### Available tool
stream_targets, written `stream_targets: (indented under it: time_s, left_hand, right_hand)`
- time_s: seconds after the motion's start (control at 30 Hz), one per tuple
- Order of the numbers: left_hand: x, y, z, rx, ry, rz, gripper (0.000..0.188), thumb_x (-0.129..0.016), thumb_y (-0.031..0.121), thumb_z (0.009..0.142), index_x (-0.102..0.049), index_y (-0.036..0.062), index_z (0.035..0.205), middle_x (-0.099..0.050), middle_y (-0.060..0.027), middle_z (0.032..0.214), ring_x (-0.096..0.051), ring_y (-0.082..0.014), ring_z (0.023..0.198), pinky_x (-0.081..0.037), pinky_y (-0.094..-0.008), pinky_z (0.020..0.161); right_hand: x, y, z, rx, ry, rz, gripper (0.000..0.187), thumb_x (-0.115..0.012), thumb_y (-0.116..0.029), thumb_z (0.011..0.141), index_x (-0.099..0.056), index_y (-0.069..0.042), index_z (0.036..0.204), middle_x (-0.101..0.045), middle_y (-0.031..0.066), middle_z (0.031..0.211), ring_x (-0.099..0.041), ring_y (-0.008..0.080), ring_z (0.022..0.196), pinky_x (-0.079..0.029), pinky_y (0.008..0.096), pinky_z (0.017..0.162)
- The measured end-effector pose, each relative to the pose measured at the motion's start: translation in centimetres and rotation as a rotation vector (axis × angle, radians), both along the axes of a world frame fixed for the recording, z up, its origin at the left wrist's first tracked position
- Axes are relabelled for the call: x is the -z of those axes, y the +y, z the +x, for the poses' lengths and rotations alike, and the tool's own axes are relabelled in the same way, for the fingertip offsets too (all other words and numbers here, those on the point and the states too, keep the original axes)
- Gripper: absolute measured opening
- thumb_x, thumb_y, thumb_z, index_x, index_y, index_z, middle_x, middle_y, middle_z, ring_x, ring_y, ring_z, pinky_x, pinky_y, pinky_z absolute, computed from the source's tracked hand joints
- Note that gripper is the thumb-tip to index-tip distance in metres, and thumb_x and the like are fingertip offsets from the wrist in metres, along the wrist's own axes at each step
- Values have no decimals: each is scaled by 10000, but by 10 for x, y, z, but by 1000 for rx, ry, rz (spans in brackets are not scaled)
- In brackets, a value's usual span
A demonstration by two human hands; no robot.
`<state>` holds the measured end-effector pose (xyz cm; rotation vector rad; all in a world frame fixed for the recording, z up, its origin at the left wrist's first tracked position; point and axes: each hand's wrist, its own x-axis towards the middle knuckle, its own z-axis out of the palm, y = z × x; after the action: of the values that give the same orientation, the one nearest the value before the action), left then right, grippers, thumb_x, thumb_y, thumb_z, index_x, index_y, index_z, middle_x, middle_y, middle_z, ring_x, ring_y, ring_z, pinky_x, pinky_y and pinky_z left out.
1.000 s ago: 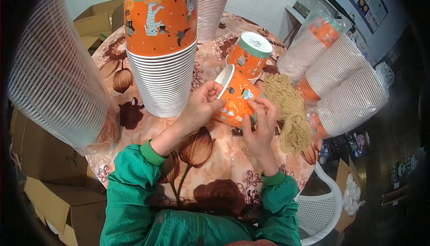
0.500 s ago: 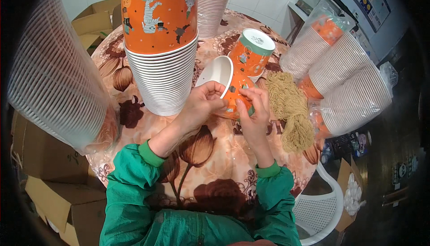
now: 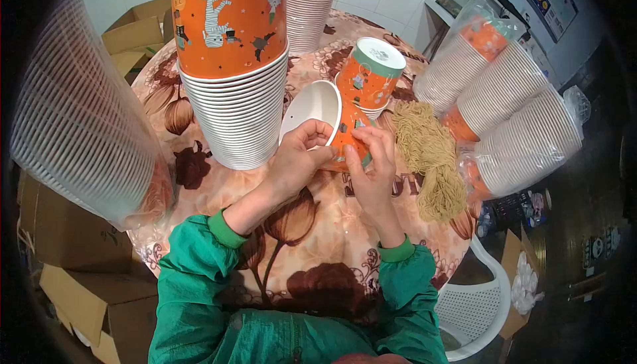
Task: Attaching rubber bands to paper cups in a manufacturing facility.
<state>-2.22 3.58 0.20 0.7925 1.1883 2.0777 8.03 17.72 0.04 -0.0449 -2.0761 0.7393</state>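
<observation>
An orange paper bucket (image 3: 349,124) with a green base band lies tipped on its side over the table, its white inside facing left. A small dark hole shows in its inner wall. My left hand (image 3: 302,155) is closed on the near part of the rim, thumb and fingers pinching it. Against the printed outer wall, my right hand (image 3: 373,172) is closed with bent fingers and thumb on the bucket; any thin thing between its fingertips is too small to make out. Just behind stands an upside-down bucket (image 3: 375,75) on a short stack. To the right lies a skein of tan yarn (image 3: 428,158).
A tall stack of upside-down buckets (image 3: 232,112) rises left of my hands, another stack (image 3: 310,12) behind. Plastic-wrapped stacks lie at the right (image 3: 521,142) and lean at the far left (image 3: 86,112). Cardboard boxes (image 3: 99,298) and a white chair (image 3: 474,304) flank the flowered table (image 3: 312,258).
The bucket in my hands has shifted slightly left and its opening shows a little more. My right fingers have moved slightly left along its wall. The view has shifted a little.
</observation>
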Motion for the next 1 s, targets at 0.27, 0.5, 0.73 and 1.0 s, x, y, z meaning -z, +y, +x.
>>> stream_targets:
  time_s: [0.27,0.5,0.73,1.0]
  left_hand:
    - [-9,0,13,-15,135,-66,216,-599,-97,875,-609,0,1067,-642,-22,1001,-621,-62,922,-546,-216,773]
    - [-8,0,8,-26,134,-94,257,-572,-119,826,-618,4,1046,-636,-9,997,-602,-49,907,-523,-209,762]
    - [2,0,6,-8,204,-148,298,-585,-128,839,-591,26,1094,-635,10,1060,-606,-39,919,-520,-204,784]
    - [-3,0,8,-4,217,-167,306,-566,-135,816,-552,55,1056,-573,50,975,-524,5,815,-424,-175,673]
  right_hand:
    - [-8,-6,4,50,-25,-79,280,-732,-65,861,-634,-21,1119,-545,123,1119,-563,261,1040,-478,369,903]
    - [1,10,6,-100,-49,-313,244,-606,28,909,-635,11,1151,-534,40,1123,-499,115,955,-436,249,881]
    - [5,13,6,-125,-32,-314,250,-565,59,900,-626,11,1138,-541,48,1102,-511,120,929,-445,246,852]
    - [12,22,2,-102,-37,-312,248,-631,35,879,-620,-6,1123,-552,63,1079,-537,142,935,-465,272,820]
